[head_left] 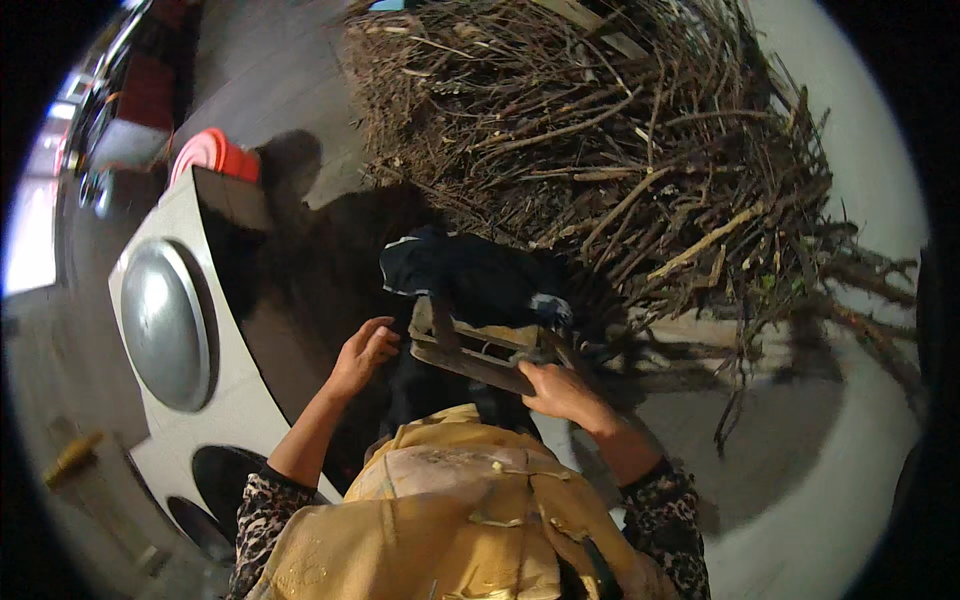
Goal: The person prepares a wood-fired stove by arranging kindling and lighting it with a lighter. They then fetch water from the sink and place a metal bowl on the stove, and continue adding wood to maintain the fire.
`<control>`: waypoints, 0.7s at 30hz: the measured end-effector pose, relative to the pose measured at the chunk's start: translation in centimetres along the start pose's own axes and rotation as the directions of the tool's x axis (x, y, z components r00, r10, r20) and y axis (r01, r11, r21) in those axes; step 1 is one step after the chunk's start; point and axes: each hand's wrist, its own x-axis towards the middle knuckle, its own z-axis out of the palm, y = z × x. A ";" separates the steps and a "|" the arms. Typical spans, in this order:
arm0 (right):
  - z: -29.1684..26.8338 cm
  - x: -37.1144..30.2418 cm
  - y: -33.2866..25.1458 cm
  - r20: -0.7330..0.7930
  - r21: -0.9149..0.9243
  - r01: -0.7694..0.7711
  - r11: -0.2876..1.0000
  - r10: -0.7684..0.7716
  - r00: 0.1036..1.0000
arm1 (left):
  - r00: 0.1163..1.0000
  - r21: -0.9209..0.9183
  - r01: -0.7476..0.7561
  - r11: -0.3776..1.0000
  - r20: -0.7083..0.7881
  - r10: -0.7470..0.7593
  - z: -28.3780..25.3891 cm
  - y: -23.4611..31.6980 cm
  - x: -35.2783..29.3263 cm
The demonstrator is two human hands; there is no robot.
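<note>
In front of my body is a small wooden frame (470, 366), which looks like a low stool. A dark cloth with pale edges (470, 275) lies over its far side. My right hand (556, 392) grips the near right corner of the wood, thumb on top. Just left of the frame hovers my left hand (364, 356), its fingers loosely bent and apart, holding nothing. Both forearms wear dark patterned sleeves, and a yellow apron (430, 545) covers my front.
A large heap of dry sticks (600, 150) fills the far right, some poking out beyond a low ledge (690, 332). On the left stands a pale-topped stove counter (232, 352) with a domed metal lid (165, 325). A red plastic basin (215, 155) sits behind it.
</note>
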 end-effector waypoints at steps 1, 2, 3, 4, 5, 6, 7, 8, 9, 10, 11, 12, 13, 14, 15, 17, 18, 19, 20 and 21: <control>0.3 1.0 0.6 0.019 -0.027 0.030 0.999 -0.030 0.999 | 0.997 -0.196 0.078 0.978 -0.012 -0.082 1.2 -1.0 -1.2; 0.8 2.1 1.2 0.030 -0.041 0.071 0.997 -0.070 0.997 | 0.998 -0.204 0.032 0.978 -0.052 -0.044 2.7 -2.0 -2.5; 1.3 3.0 1.6 0.055 -0.081 0.055 0.995 -0.051 0.997 | 0.994 -0.203 0.025 0.979 -0.096 -0.045 4.3 -2.9 -3.8; 2.0 4.0 2.0 0.042 -0.130 0.125 0.984 -0.120 0.992 | 0.990 -0.198 0.020 0.980 -0.136 -0.047 5.8 -3.8 -4.7; 2.8 4.9 2.1 0.048 -0.170 0.174 0.970 -0.168 0.985 | 0.983 -0.268 0.019 0.963 -0.173 -0.068 7.2 -4.8 -5.5; 3.4 5.8 2.4 0.100 -0.218 0.184 0.959 -0.165 0.981 | 0.974 -0.339 0.006 0.941 -0.211 -0.082 8.5 -5.7 -5.6; 3.8 6.9 2.6 0.127 -0.259 0.209 0.943 -0.181 0.975 | 0.969 -0.419 -0.046 0.907 -0.239 -0.061 9.3 -6.7 -5.3; 4.3 8.0 2.8 0.169 -0.302 0.224 0.927 -0.179 0.969 | 0.935 -0.505 -0.043 0.862 -0.324 -0.143 10.0 -7.8 -4.8; 5.0 9.0 3.0 0.218 -0.346 0.226 0.910 -0.157 0.963 | 0.924 -0.498 -0.016 0.867 -0.339 -0.178 10.4 -9.3 -4.3; 5.5 10.1 3.1 0.270 -0.379 0.250 0.891 -0.152 0.951 | 0.911 -0.491 0.018 0.871 -0.350 -0.216 10.6 -10.7 -3.8; 6.0 11.5 3.3 0.290 -0.403 0.302 0.864 -0.193 0.937 | 0.892 -0.500 0.087 0.862 -0.346 -0.291 10.5 -12.4 -3.3; 6.7 12.7 3.7 0.314 -0.431 0.338 0.837 -0.212 0.926 | 0.868 -0.476 0.075 0.876 -0.401 -0.292 11.2 -14.4 -3.0; 7.4 13.7 4.2 0.343 -0.468 0.359 0.807 -0.209 0.916 | 0.859 -0.493 0.066 0.867 -0.414 -0.301 11.5 -16.4 -3.0; 8.1 15.1 4.6 0.362 -0.490 0.404 0.772 -0.241 0.900 | 0.854 -0.526 0.064 0.848 -0.411 -0.319 11.6 -18.5 -2.8; 8.9 16.4 5.0 0.396 -0.496 0.441 0.748 -0.257 0.881 | 0.848 -0.581 0.074 0.810 -0.390 -0.358 11.8 -20.7 -2.7; 10.7 18.5 6.1 0.487 -0.520 0.497 0.695 -0.238 0.841 | 0.856 -0.624 0.051 0.780 -0.374 -0.356 13.3 -24.7 -2.9; 11.4 19.4 6.8 0.522 -0.533 0.521 0.667 -0.226 0.823 | 0.862 -0.644 0.065 0.762 -0.348 -0.367 14.3 -26.7 -3.1; 12.1 19.8 7.6 0.527 -0.557 0.528 0.640 -0.218 0.821 | 0.853 -0.682 0.107 0.724 -0.311 -0.419 15.2 -28.6 -3.1; 12.7 20.3 8.4 0.531 -0.581 0.537 0.611 -0.216 0.820 | 0.884 -0.616 0.113 0.779 -0.295 -0.362 16.6 -30.2 -3.3; 13.2 20.6 9.2 0.536 -0.615 0.534 0.581 -0.189 0.823 | 0.869 -0.613 0.161 0.774 -0.283 -0.405 18.1 -31.7 -3.0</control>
